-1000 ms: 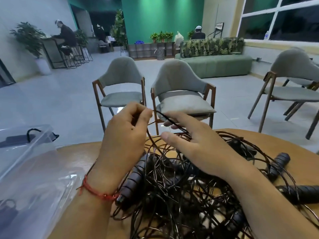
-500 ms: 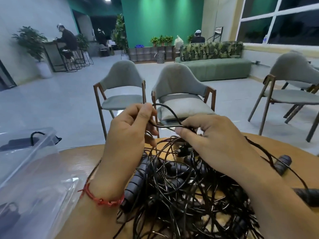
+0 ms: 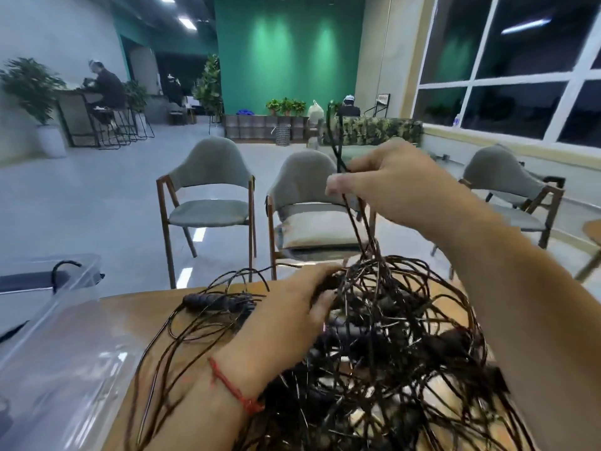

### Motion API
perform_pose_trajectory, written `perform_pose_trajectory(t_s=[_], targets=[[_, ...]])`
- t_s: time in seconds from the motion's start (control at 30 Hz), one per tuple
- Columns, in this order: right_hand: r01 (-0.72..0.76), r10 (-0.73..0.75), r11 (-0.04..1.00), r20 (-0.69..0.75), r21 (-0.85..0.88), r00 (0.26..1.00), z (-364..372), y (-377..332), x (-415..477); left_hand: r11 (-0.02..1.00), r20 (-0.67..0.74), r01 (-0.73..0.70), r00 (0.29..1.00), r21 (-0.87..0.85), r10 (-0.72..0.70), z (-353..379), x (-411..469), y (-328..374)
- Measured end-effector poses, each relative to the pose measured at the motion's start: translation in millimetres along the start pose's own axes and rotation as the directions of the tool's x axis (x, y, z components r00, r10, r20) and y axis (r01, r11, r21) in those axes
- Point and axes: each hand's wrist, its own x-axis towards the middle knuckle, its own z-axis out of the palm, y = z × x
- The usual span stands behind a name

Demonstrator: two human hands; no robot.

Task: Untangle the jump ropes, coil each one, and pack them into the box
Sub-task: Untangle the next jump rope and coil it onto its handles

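The clear plastic storage box (image 3: 65,353) is sitting at the left edge of the round wooden table (image 3: 136,307). A black loop is poking up at its far end, and the rest inside is too blurred to call. The tangle of black jump ropes (image 3: 390,336) is sprawling from the table's middle to its near edge. The right hand (image 3: 390,180) is hanging high, pinching a strand taut above the heap. The left hand (image 3: 286,320) is bearing down on the pile, fingers curling round a clump. One black ribbed handle (image 3: 201,301) is lying toward the far edge.
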Motion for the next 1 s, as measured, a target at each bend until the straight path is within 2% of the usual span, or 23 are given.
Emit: perform_pose_trajectory(t_s=[0.03, 0.13, 0.27, 0.33, 0.4, 0.47, 0.5, 0.57, 0.67, 0.7, 0.8, 0.87, 1.0], targets=[[0.013, -0.011, 0.999, -0.056, 0.041, 0.998, -5.3, -3.8, 3.3, 0.999, 0.008, 0.009, 1.000, 0.031, -0.009, 0.2, -0.1, -1.3], [0.101, -0.027, 0.945, -0.235, 0.310, 0.972, -21.1, -16.6, 15.0, 0.992, 0.081, 0.022, 0.996, 0.121, -0.032, -0.8, -0.5, -7.7], [0.175, -0.017, 0.846, -0.303, 0.504, 0.953, -30.0, -42.2, 30.1, 0.984, 0.249, 0.080, 0.961, 0.159, -0.118, -1.8, -4.7, -10.3], [0.188, 0.004, 0.806, -0.323, 0.561, 0.946, -29.8, -53.2, 38.1, 0.987, 0.226, 0.092, 0.967, 0.136, -0.121, -9.5, -4.2, -9.0], [0.183, -0.014, 0.785, -0.279, 0.592, 0.960, -27.2, -62.8, 43.4, 0.996, 0.003, 0.088, 0.996, 0.010, -0.088, -22.5, -3.6, -4.3], [0.167, -0.072, 0.766, -0.175, 0.621, 0.982, -21.4, -72.5, 43.0, 0.987, -0.266, 0.037, 0.961, -0.156, -0.078, -34.1, -4.1, -0.8], [0.157, -0.122, 0.767, -0.099, 0.623, 0.988, -15.6, -76.9, 40.9, 0.972, -0.329, 0.003, 0.941, -0.237, -0.083, -37.7, -5.3, 0.4], [0.148, -0.228, 0.802, 0.069, 0.578, 0.971, 2.0, -83.4, 33.0, 0.899, -0.304, -0.087, 0.951, -0.430, -0.053, -42.9, -9.3, 5.2], [0.176, -0.269, 0.912, 0.215, 0.371, 0.939, 34.9, -82.5, 21.9, 0.739, -0.117, -0.083, 0.993, -0.668, 0.006, -45.8, -12.7, 12.8], [0.196, -0.284, 0.924, 0.242, 0.329, 0.928, 45.8, -80.6, 19.5, 0.737, -0.087, -0.051, 0.996, -0.674, -0.011, -44.0, -11.9, 13.1], [0.202, -0.302, 0.923, 0.289, 0.328, 0.909, 67.8, -72.4, 15.4, 0.827, -0.121, 0.036, 0.985, -0.561, -0.125, -36.2, -4.5, 13.9], [0.184, -0.294, 0.922, 0.305, 0.342, 0.906, 73.1, -64.5, 11.6, 0.817, -0.096, 0.073, 0.983, -0.571, -0.155, -34.8, -2.4, 15.3], [0.134, -0.235, 0.930, 0.275, 0.342, 0.932, 74.5, -32.9, 3.5, 0.828, -0.170, 0.039, 0.972, -0.560, -0.160, -41.6, -0.7, 7.3]])
